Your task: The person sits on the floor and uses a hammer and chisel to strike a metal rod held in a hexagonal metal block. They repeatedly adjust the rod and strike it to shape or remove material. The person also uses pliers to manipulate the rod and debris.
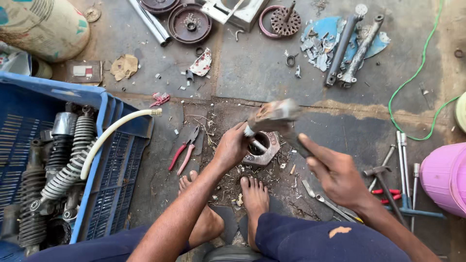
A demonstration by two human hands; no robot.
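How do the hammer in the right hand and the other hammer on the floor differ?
The hammer in the right hand is raised over a metal part and blurred; the hammer on the floor lies flat and sharp. The raised one's head looks large and blocky; the lying one's head is small. Only the raised one is gripped. Both have dark handles.

A grimy grey concrete floor fills the view, cracked, oil-stained and strewn with scraps. A blue plastic crate of coiled shock absorbers stands at the left beside a sack. A green cable snakes along the right, near a pink bucket. The daylight is flat and even.
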